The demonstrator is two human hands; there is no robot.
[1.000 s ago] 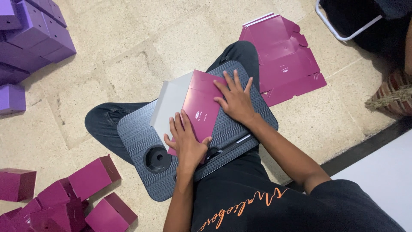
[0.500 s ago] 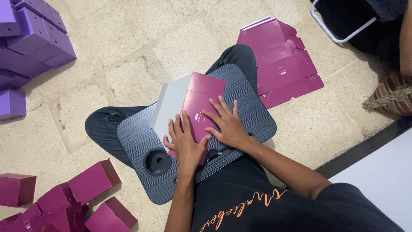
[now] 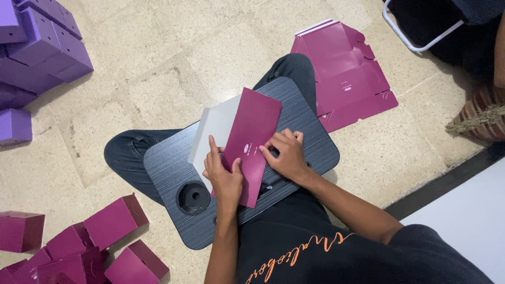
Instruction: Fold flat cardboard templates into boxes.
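Note:
A flat magenta cardboard box blank (image 3: pixel 251 131), grey-white on its inner side, lies partly folded on a dark grey lap tray (image 3: pixel 310 137) across my crossed legs. My left hand (image 3: pixel 223 171) presses on the blank's lower left part, fingers spread over the magenta panel and the pale flap. My right hand (image 3: pixel 286 155) pinches the magenta panel's right edge near the bottom. Both hands hold the same blank.
A stack of unfolded magenta blanks (image 3: pixel 344 73) lies on the stone floor to the upper right. Assembled magenta boxes (image 3: pixel 113 221) are piled at lower left, purple boxes (image 3: pixel 39 52) at upper left. The tray has a round cup recess (image 3: pixel 193 197). A white metal frame (image 3: pixel 405 37) stands at top right.
My right hand slid from the top of the blank down to its right edge. The magenta panel folded over further, covering more of the pale inner side.

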